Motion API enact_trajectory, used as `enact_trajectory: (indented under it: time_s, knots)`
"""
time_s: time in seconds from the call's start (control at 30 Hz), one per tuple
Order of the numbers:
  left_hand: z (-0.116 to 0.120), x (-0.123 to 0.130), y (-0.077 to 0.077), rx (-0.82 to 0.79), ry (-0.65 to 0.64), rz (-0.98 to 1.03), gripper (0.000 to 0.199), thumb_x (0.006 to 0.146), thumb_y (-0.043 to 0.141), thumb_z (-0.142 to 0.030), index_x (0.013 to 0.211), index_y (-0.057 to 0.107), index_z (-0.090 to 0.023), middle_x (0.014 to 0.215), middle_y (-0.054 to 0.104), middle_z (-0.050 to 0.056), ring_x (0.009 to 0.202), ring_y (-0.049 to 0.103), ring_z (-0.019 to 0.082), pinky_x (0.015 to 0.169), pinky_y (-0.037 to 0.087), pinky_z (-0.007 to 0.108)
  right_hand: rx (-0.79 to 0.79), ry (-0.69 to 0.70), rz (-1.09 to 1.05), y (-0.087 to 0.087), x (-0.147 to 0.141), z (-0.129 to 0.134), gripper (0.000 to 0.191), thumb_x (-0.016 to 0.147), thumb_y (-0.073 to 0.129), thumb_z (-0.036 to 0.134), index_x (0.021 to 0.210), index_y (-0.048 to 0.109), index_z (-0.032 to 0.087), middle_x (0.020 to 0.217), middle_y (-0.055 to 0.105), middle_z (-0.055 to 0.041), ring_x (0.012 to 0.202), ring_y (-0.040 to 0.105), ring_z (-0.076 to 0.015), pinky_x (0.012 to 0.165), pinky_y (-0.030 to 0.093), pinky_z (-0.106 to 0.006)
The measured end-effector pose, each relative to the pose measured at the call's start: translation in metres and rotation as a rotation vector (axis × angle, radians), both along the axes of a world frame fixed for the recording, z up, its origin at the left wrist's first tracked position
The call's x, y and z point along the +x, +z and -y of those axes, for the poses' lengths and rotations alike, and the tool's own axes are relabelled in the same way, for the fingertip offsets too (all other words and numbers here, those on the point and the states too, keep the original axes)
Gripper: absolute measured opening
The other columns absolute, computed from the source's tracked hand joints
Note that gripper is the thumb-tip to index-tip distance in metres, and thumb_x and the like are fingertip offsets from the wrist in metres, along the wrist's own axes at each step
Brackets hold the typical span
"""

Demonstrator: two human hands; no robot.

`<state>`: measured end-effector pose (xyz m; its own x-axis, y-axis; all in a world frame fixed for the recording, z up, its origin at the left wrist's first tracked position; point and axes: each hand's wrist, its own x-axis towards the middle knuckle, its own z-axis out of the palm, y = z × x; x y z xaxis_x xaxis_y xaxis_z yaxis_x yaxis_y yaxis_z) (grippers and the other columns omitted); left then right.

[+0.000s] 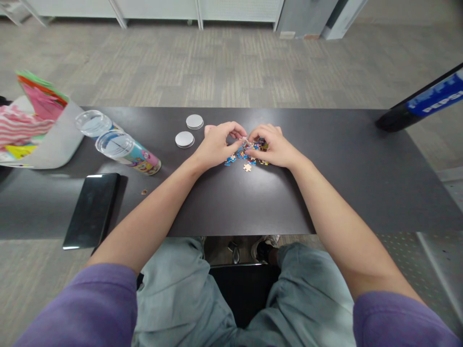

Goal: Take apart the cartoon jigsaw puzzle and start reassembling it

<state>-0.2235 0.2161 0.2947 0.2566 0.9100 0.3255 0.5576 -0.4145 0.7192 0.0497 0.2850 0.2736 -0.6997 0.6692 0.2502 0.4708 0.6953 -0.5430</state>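
A small heap of colourful jigsaw puzzle pieces lies on the dark table, partly covered by my hands. My left hand comes in from the left, its fingers curled and thumb and forefinger closed at a pale puzzle piece above the heap. From the other side my right hand meets it, with bent fingers closing at the same spot. Which fingers bear the piece is hard to make out. One loose piece, plain back up, lies just in front of the heap.
Two round silver lids lie left of my left hand. Beyond them are two clear-topped tubes, a white bin of coloured packets and a black phone. A dark Pepsi-labelled cylinder stands at the far right.
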Motion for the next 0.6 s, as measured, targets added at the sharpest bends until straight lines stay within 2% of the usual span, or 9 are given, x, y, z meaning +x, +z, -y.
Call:
enact_trajectory:
  time_s: [0.07, 0.13, 0.27, 0.43, 0.6]
  knots:
    - [-0.0018, -0.0033, -0.0002, 0.023, -0.024, 0.082, 0.011, 0.105, 0.079, -0.029, 0.114, 0.085, -0.029, 0.117, 0.095, 0.004, 0.113, 0.087, 0.026, 0.116, 0.066, 0.051, 0.005, -0.001, -0.012, 0.0012, -0.0005, 0.0, 0.037, 0.112, 0.081, 0.068, 0.112, 0.079, 0.031, 0.125, 0.084, -0.0097, 0.125, 0.071, -0.0401, 0.121, 0.047, -0.062]
    - [-0.0023, -0.0049, 0.0001, 0.009, -0.035, 0.126, 0.009, 0.105, 0.081, -0.035, 0.111, 0.085, -0.029, 0.115, 0.094, 0.004, 0.109, 0.087, 0.026, 0.109, 0.07, 0.047, 0.01, -0.005, -0.026, 0.0028, -0.0012, 0.0009, 0.046, 0.115, 0.077, 0.076, 0.113, 0.081, 0.031, 0.126, 0.085, -0.0102, 0.123, 0.072, -0.04, 0.121, 0.048, -0.063]
    - [-0.001, -0.0035, 0.0005, -0.001, -0.03, 0.117, 0.01, 0.103, 0.084, -0.038, 0.108, 0.085, -0.029, 0.109, 0.093, 0.004, 0.103, 0.087, 0.025, 0.11, 0.073, 0.047, 0.02, 0.003, -0.061, 0.0053, -0.0036, 0.0045, 0.069, 0.108, 0.077, 0.099, 0.122, 0.083, 0.032, 0.124, 0.087, -0.0106, 0.121, 0.073, -0.0404, 0.119, 0.05, -0.062]
    - [-0.0004, -0.0021, 0.0011, 0.005, -0.025, 0.125, 0.009, 0.103, 0.086, -0.039, 0.106, 0.085, -0.03, 0.109, 0.094, 0.004, 0.102, 0.086, 0.025, 0.108, 0.074, 0.048, 0.037, -0.027, -0.065, 0.0056, -0.006, 0.0054, 0.068, 0.118, 0.062, 0.095, 0.111, 0.081, 0.031, 0.112, 0.086, -0.01, 0.113, 0.074, -0.0379, 0.117, 0.049, -0.061]
    - [0.0001, -0.0036, 0.0026, 0.044, -0.041, 0.147, 0.015, 0.105, 0.087, -0.044, 0.106, 0.084, -0.028, 0.107, 0.093, 0.004, 0.099, 0.084, 0.024, 0.097, 0.07, 0.043, 0.042, -0.062, -0.114, 0.007, -0.0042, 0.0011, 0.067, 0.118, 0.065, 0.094, 0.105, 0.078, 0.03, 0.111, 0.085, -0.0092, 0.112, 0.076, -0.0371, 0.117, 0.051, -0.062]
